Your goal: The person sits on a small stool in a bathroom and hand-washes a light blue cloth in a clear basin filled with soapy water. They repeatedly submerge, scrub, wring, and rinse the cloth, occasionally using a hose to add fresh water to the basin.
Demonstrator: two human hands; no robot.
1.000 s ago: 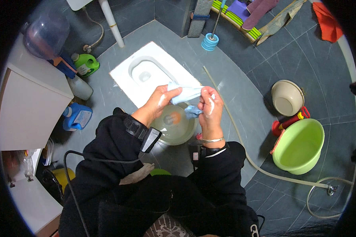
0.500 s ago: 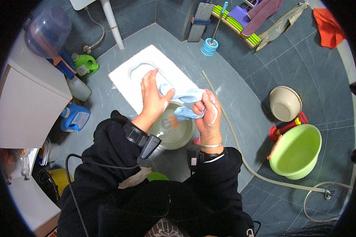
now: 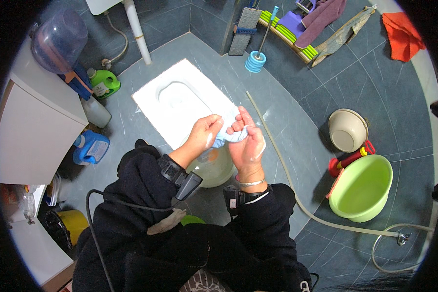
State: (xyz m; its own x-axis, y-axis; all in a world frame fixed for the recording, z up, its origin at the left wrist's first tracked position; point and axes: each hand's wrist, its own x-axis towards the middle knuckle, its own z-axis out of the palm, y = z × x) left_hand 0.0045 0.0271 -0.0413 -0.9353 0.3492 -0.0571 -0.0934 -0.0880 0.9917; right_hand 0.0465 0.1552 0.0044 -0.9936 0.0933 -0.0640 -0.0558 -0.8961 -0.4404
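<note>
A wet-looking, light blue cloth (image 3: 222,138) is bunched between my two hands, above the near edge of a white squat toilet (image 3: 153,109). My left hand (image 3: 204,134) pinches its left end, fingers closed. White suds show on the skin near the thumb. My right hand (image 3: 248,146) is turned palm up, with the cloth across its curled fingers and the index finger stretched out. Suds sit on this palm too. Just below the hands stands a pale translucent basin (image 3: 215,175) with cloudy water, partly hidden by the left wrist.
A hose (image 3: 287,170) runs along the right to a tap (image 3: 402,238). Beyond it stand a light green basin (image 3: 365,190), a beige bucket (image 3: 348,131) and a red plunger-like tool (image 3: 348,159). Bottles, a blue jug (image 3: 91,147) and a white cabinet (image 3: 39,131) line the left.
My hands have come closer together, and the cloth stretched between them is now bunched up. The left hand has moved down off the toilet and closed; the right has turned palm up.
</note>
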